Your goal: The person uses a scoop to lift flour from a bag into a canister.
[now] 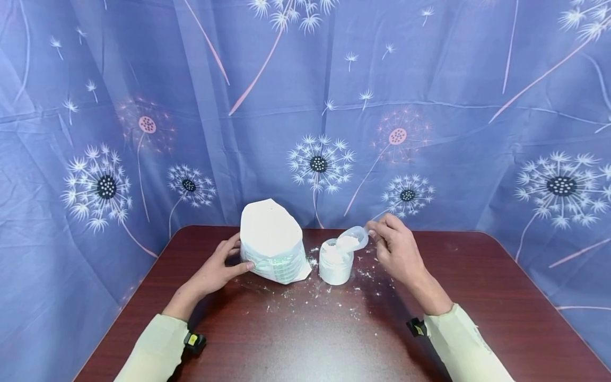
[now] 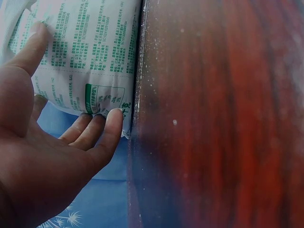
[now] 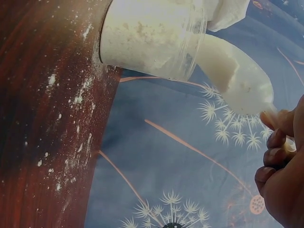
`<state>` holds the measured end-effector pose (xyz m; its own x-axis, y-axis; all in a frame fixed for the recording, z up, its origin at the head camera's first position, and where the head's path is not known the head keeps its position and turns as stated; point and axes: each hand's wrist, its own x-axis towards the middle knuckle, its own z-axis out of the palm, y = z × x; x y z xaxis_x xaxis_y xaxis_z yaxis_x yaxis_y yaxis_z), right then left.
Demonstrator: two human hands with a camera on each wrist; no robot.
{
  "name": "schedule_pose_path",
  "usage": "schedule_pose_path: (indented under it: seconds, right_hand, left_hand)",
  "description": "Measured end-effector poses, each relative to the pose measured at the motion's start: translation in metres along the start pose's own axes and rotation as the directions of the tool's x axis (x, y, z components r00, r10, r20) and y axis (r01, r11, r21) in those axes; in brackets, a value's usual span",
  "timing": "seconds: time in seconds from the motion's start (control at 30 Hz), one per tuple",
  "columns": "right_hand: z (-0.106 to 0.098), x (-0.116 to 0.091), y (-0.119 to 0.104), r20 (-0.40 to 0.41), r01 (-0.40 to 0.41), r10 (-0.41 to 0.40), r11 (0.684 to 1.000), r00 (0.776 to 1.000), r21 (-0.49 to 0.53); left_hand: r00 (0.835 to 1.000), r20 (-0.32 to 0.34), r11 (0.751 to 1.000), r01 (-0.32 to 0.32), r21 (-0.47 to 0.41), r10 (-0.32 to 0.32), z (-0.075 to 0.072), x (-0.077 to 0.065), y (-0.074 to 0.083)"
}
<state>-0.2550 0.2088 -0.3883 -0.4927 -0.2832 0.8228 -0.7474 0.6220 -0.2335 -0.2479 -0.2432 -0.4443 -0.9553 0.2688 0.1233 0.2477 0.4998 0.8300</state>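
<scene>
A white bag with green print (image 1: 281, 268) stands on the table. My left hand (image 1: 217, 273) rests against its left side, thumb on the front; in the left wrist view its spread fingers (image 2: 107, 135) touch the printed face. To the bag's right is a clear jar (image 1: 336, 273) with white powder inside, heaped near the mouth. My right hand (image 1: 398, 252) pinches the handle of a translucent scoop (image 3: 249, 83). That scoop tilts over the jar's mouth with white powder in its bowl, its lip at the rim. The bag's inside is hard to make out.
White powder (image 1: 365, 274) is scattered on the dark red wooden table (image 1: 296, 350) around the jar and bag. A blue curtain with dandelion prints (image 1: 267, 132) hangs behind and at both sides of the table.
</scene>
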Motion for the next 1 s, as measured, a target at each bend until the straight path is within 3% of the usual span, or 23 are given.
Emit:
schedule_pose_path:
  seconds: [0.4, 1.0]
  right_hand:
    - [-0.0056, 0.0019, -0.0034, 0.025, 0.009, -0.007, 0.998, 1.0, -0.07]
    - [-0.0095, 0.0042, -0.0031, 0.002, 0.02, -0.019, 0.997, 1.0, -0.071]
  left_hand:
    - [1.0, 0.003, 1.0, 0.001, 0.002, -0.001, -0.0003, -0.0007, 0.0011]
    - [1.0, -0.004, 1.0, -0.009, 0.006, 0.009, 0.0015, 0.0001, -0.0007]
